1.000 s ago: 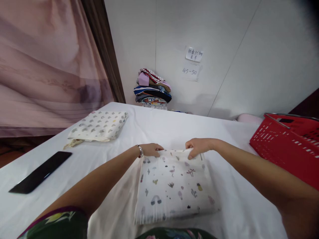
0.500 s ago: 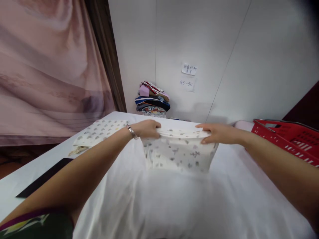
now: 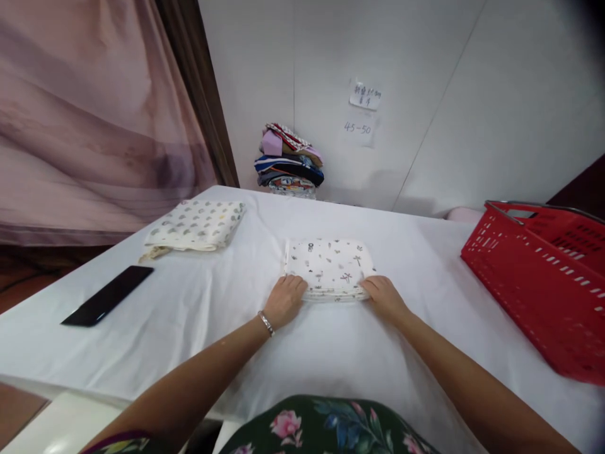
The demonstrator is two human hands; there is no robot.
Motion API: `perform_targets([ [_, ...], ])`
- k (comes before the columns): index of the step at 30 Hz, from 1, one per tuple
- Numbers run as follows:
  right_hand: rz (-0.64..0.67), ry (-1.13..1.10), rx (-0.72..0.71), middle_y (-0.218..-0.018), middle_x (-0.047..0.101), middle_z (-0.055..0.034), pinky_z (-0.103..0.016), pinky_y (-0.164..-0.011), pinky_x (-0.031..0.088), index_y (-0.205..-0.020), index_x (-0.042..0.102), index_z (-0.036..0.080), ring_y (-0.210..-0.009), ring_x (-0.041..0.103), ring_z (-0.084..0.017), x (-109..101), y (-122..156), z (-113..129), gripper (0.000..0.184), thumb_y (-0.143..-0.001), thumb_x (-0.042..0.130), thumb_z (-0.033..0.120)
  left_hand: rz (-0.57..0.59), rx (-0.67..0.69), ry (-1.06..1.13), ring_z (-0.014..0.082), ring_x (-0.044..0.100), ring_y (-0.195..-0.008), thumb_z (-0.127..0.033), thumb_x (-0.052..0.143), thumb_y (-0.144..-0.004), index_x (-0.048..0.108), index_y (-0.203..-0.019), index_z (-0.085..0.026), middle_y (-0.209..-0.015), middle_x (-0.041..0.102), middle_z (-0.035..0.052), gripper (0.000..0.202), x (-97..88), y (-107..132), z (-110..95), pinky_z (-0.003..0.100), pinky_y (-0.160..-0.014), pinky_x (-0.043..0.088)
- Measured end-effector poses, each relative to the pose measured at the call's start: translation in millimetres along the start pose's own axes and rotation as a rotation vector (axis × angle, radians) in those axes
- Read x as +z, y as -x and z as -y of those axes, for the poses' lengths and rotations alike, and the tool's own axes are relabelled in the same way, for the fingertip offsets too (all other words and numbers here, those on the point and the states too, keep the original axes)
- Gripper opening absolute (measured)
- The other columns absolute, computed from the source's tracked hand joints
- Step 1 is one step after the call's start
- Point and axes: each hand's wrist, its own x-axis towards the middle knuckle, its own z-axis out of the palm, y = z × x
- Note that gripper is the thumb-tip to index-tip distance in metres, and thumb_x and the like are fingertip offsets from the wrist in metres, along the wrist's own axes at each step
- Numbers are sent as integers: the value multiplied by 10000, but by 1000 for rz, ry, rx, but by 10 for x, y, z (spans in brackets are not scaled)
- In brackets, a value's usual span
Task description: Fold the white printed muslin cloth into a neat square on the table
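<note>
A white cloth with small printed figures (image 3: 328, 265) lies folded into a flat, layered rectangle on the white-covered table (image 3: 340, 353). My left hand (image 3: 286, 299), with a silver bracelet at the wrist, grips its near left corner. At the near right corner my right hand (image 3: 385, 296) pinches the cloth, thumb on top. The fingertips of both hands are partly hidden under the layers. Farther left rests a second folded cloth (image 3: 198, 226), white with rows of grey shapes and a beige bit sticking out at its near corner.
A black flat slab (image 3: 108, 295) lies on the table's left side. The red plastic basket (image 3: 534, 284) stands at the right. Against the back wall is a stack of folded clothes (image 3: 289, 157), with paper notes (image 3: 365, 96) on the wall. A pink curtain (image 3: 85, 113) hangs at left.
The cloth was held raised, its front hanging down; now it lies flat on the table, nearer to me. Both hands have come down and back to its near corners. My view has tilted downward.
</note>
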Motion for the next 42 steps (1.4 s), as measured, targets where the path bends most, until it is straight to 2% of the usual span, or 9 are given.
perform_targets([
  [4, 10, -6, 3, -1037, 588, -93, -376, -879, 352, -1042, 581, 190, -977, 488, -226, -63, 61, 14, 442, -693, 389, -1, -37, 14, 33, 245, 465, -986, -64, 454, -731, 535, -1024, -184, -1028, 551, 96, 327, 21, 50, 41, 395, -830, 364],
  [9, -92, -50, -24, -1104, 562, -115, -395, -893, 364, -1120, 540, 166, -1026, 477, -237, 11, 224, 26, 456, -723, 375, 14, -64, 29, 44, 235, 468, -994, -74, 447, -750, 534, -1078, -181, -1044, 562, 89, 355, 2, 139, 59, 382, -849, 368],
  [11, -103, -86, -20, -1134, 550, -119, -404, -905, 361, -1151, 523, 169, -1061, 468, -241, 21, 274, 50, 464, -734, 376, 30, -68, 36, 81, 233, 470, -1001, -128, 465, -780, 531, -1098, -182, -1053, 562, 90, 329, -15, 175, 48, 383, -864, 367],
  [16, -20, -198, 62, -1111, 573, -88, -396, -928, 346, -1123, 551, 203, -1032, 495, -239, -160, 193, 139, 351, -782, 471, 193, -62, -20, 191, 230, 486, -986, -372, 464, -853, 569, -1056, -198, -1043, 569, 90, 288, -97, 114, -9, 388, -846, 377],
  [19, 39, -233, 85, -1068, 598, -75, -370, -893, 363, -1079, 583, 213, -993, 515, -222, -248, 78, 157, 277, -861, 424, 276, -45, -11, 214, 214, 495, -962, -343, 399, -893, 588, -1025, -207, -1005, 581, 78, 268, -107, 7, -48, 375, -829, 382],
  [27, 140, -220, 22, -950, 599, -66, -325, -777, 384, -946, 631, 207, -877, 515, -200, -261, -51, 110, 247, -894, 400, 277, 36, 30, 234, 203, 509, -912, -309, 442, -883, 595, -1031, -201, -962, 587, 67, 238, -74, -123, -46, 341, -794, 392],
  [31, 78, -187, 24, -910, 600, -77, -327, -767, 383, -880, 629, 191, -860, 507, -201, -149, 5, 121, 294, -915, 348, 269, 34, 35, 215, 200, 508, -896, -283, 431, -887, 604, -980, -190, -920, 589, 66, 216, -66, -113, -61, 334, -780, 388],
  [36, -84, -209, 31, -971, 603, -100, -350, -795, 394, -949, 623, 188, -905, 510, -217, -8, 156, 140, 298, -921, 339, 272, -10, 48, 209, 195, 509, -902, -274, 395, -905, 604, -981, -194, -928, 593, 68, 236, -27, -46, -79, 338, -797, 383],
  [42, -49, -364, 45, -955, 612, -65, -320, -776, 427, -944, 637, 218, -891, 533, -191, -142, 47, 158, 239, -903, 423, 316, -27, -44, 335, 161, 531, -828, -340, 467, -874, 644, -855, -205, -870, 601, 35, 224, -71, -160, -102, 311, -768, 408],
])
